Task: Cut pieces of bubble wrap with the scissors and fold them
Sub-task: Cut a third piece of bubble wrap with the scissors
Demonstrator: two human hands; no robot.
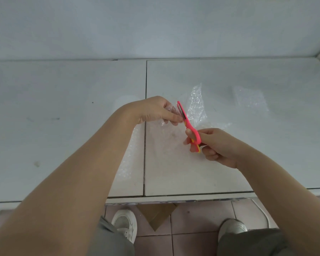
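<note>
A clear sheet of bubble wrap lies over the white tiled counter and rises at its far end. My left hand pinches the sheet's edge just left of the blades. My right hand holds the pink scissors by their pink and yellow handles. The blades point away from me and sit in the wrap beside my left fingertips. A second, flat piece of bubble wrap rests on the counter to the right.
The counter meets a white wall at the back. Its front edge runs above a pink tiled floor with a brown cardboard piece, my two shoes and a white cable at the right.
</note>
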